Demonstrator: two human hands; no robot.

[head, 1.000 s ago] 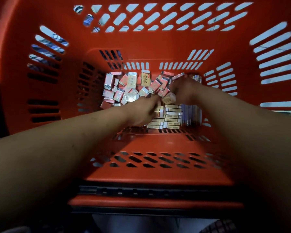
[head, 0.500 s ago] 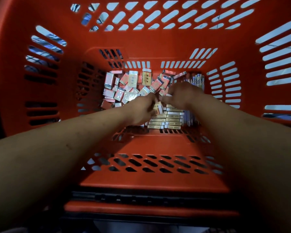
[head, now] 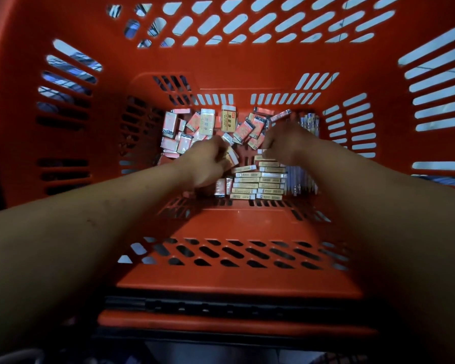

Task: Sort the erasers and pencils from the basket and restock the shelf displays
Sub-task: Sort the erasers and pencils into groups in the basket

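Dozens of loose pink-and-white wrapped erasers [head: 184, 132] are heaped at the left of the red slotted plastic basket [head: 247, 223], where one small white-and-orange eraser [head: 232, 156] is clamped in the curled fingers of the left hand [head: 205, 165]. The neat rows of yellow-sleeved erasers [head: 258, 181] beside it could be toppled by the right hand [head: 283, 143], curled above them with its grip impossible to tell, and the bundled blue-and-white pencils [head: 298, 179] at right scattered.

A black slotted rail [head: 168, 302] low down — pale floor [head: 431, 46] far beyond.
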